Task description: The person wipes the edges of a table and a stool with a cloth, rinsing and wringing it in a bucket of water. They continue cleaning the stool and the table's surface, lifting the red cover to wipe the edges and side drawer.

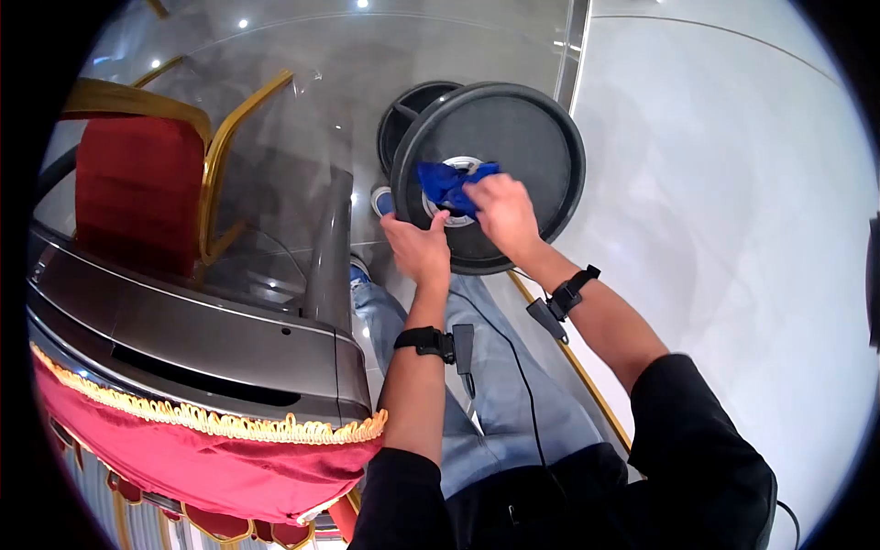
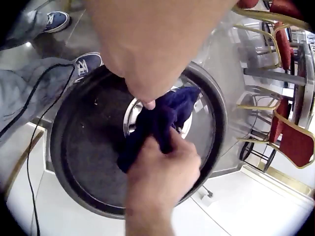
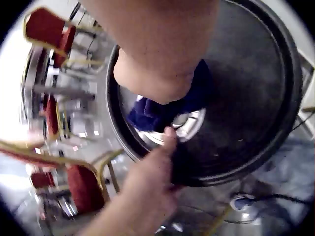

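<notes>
A round black tray (image 1: 541, 137) carries a silver metal dish (image 1: 458, 220) off its middle. Over the dish lies a crumpled blue cloth (image 1: 440, 181). The right hand (image 1: 504, 215) pinches the cloth over the dish; in the left wrist view the thumb and fingers of this right hand (image 2: 162, 169) press into the cloth (image 2: 170, 113). At the near left rim, the left hand (image 1: 420, 247) grips the tray, its thumb up by the dish. In the right wrist view the left hand (image 3: 150, 182) has its thumb at the dish (image 3: 192, 128), its other fingers partly hidden beneath the rim.
Behind the tray is a second dark round tray (image 1: 394, 137). A red chair (image 1: 137, 183) with a gold frame stands at the left, beside a grey table (image 1: 183, 330) with a red, gold-fringed cloth (image 1: 229, 458). A pale panel (image 1: 706, 183) is on the right. A black cable hangs over the jeans.
</notes>
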The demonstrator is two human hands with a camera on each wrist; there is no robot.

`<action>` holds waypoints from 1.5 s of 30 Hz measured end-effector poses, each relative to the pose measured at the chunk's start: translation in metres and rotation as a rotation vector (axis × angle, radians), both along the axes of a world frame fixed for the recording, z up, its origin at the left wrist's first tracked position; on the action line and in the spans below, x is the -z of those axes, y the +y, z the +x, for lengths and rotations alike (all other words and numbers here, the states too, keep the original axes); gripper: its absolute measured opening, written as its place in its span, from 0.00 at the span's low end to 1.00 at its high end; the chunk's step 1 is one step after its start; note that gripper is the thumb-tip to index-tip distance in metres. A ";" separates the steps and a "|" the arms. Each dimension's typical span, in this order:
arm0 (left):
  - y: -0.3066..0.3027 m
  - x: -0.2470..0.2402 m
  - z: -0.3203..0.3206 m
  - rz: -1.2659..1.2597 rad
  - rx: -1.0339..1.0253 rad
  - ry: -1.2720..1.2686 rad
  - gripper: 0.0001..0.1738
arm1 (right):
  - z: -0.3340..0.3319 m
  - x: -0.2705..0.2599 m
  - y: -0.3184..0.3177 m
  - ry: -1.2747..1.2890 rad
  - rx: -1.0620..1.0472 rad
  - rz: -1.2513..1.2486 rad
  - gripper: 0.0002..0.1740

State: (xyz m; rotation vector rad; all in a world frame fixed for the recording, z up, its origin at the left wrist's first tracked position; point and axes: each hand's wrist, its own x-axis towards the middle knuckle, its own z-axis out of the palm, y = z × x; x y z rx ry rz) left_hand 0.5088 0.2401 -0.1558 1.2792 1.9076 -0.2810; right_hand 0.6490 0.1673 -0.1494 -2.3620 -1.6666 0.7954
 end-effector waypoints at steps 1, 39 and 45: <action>0.000 0.001 0.003 0.011 -0.005 -0.003 0.47 | -0.001 0.004 0.011 0.011 0.140 0.066 0.25; -0.017 0.020 -0.008 0.019 0.057 -0.018 0.54 | 0.059 0.021 0.024 0.226 -0.322 0.260 0.15; -0.011 0.006 0.004 -0.017 -0.018 -0.034 0.55 | 0.121 0.003 -0.049 -0.291 0.214 0.022 0.30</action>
